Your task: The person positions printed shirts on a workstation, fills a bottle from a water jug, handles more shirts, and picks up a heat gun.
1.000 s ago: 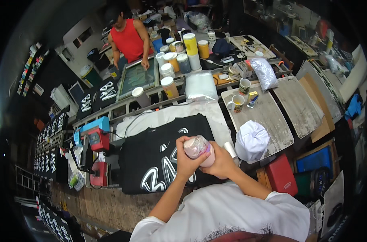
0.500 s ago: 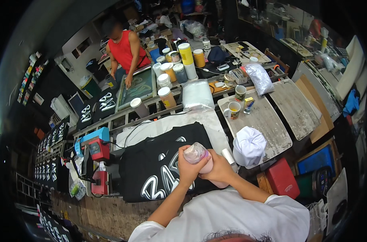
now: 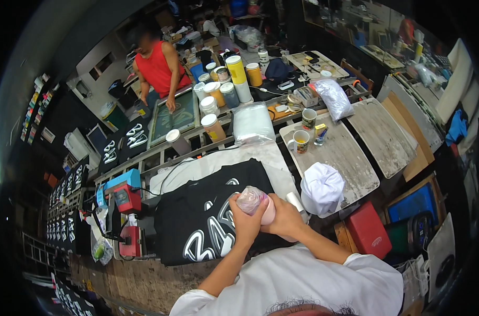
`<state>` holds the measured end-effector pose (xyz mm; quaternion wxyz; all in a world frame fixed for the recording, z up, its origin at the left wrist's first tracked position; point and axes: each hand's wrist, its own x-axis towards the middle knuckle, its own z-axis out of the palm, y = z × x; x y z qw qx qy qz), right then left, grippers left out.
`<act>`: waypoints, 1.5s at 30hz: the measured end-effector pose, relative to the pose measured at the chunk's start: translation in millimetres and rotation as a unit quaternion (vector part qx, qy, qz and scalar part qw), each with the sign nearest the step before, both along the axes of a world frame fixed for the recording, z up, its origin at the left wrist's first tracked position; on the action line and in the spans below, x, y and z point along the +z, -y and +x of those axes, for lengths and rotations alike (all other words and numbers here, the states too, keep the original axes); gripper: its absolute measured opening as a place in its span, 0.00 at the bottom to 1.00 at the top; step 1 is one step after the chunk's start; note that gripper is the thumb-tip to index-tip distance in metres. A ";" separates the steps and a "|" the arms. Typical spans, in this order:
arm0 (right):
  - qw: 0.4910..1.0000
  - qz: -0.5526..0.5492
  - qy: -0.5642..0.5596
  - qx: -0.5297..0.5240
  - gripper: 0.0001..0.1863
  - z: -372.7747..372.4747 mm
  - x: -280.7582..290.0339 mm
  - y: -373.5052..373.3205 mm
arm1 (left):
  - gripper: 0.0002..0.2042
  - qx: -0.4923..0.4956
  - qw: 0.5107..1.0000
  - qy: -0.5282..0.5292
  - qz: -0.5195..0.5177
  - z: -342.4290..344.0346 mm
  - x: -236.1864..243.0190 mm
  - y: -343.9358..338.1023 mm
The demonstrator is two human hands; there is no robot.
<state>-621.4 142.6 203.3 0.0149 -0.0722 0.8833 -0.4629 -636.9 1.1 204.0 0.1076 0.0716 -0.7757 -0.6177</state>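
Note:
Both my hands are wrapped around a pink jar (image 3: 269, 213) whose top is covered with crumpled see-through plastic. My left hand (image 3: 244, 220) grips its left side, thumb near the top; my right hand (image 3: 284, 217) closes round the right side. Most of the jar's lower part is hidden by my hands. Beneath lies a black T-shirt (image 3: 176, 221) with large white lettering, spread over a white-covered board (image 3: 260, 155). To the right of my hands, a white roll (image 3: 294, 200) lies close to a white cloth bundle (image 3: 322, 189).
Left of the shirt stands a red-and-blue heat press (image 3: 127, 199). Ink jars (image 3: 230, 95), a plastic-wrapped stack (image 3: 254, 122) and two mugs (image 3: 301, 141) stand farther off. A person in red (image 3: 163, 68) works at a printing screen (image 3: 176, 117). A red box (image 3: 361, 231) sits at right.
The view has shifted slightly. My hands still hold the jar, which appears turned a little. The other person's arm has moved slightly over the screen.

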 end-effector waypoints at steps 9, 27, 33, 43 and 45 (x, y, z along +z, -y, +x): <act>0.986 -0.109 -0.032 0.122 0.48 -8.6 1.6 -17.7 | 0.46 -0.364 0.892 -0.071 0.258 -11.3 24.7 36.1; 0.992 -0.065 -0.043 0.104 0.47 -16.9 1.1 -3.2 | 0.32 -0.136 0.988 -0.069 0.031 -7.4 3.2 31.4; 0.954 -0.162 -0.032 0.249 0.47 -24.5 7.6 -17.0 | 0.42 -0.429 0.896 -0.094 0.059 -18.9 35.4 61.1; 0.918 -0.223 0.042 0.325 0.49 -25.0 -4.4 -28.9 | 0.50 -0.496 0.840 -0.068 0.208 -25.2 22.6 63.0; 0.926 -0.250 0.027 0.280 0.51 -24.0 -3.3 -28.5 | 0.50 -0.474 0.842 -0.061 0.249 -23.7 11.1 66.8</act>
